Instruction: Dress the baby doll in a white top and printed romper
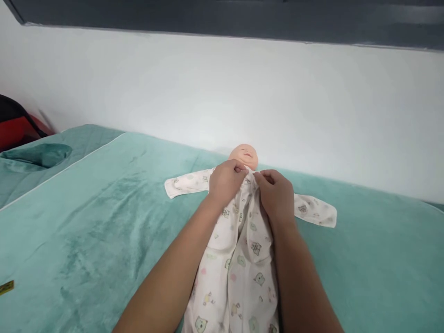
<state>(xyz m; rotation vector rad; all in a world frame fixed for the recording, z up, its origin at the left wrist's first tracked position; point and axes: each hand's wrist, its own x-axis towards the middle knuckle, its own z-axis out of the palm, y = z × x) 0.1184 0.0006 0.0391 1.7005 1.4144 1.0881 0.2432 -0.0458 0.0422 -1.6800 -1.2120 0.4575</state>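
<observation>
A baby doll [244, 155] lies on its back on a teal blanket [90, 222], head toward the white wall. It wears a white sleepsuit [239, 259] printed with small animals, sleeves spread out to both sides. My left hand [225, 181] and my right hand [275, 195] sit together at the doll's chest just under the chin. Both are closed, pinching the sleepsuit's front edges at the neckline. My forearms run up along the doll's body from the bottom edge.
The white wall [277, 101] rises right behind the doll's head. A second teal cover with a folded lump [38, 155] lies at the far left, beside a red and black object [15, 127]. A small yellow tag [6, 287] rests at the blanket's left edge.
</observation>
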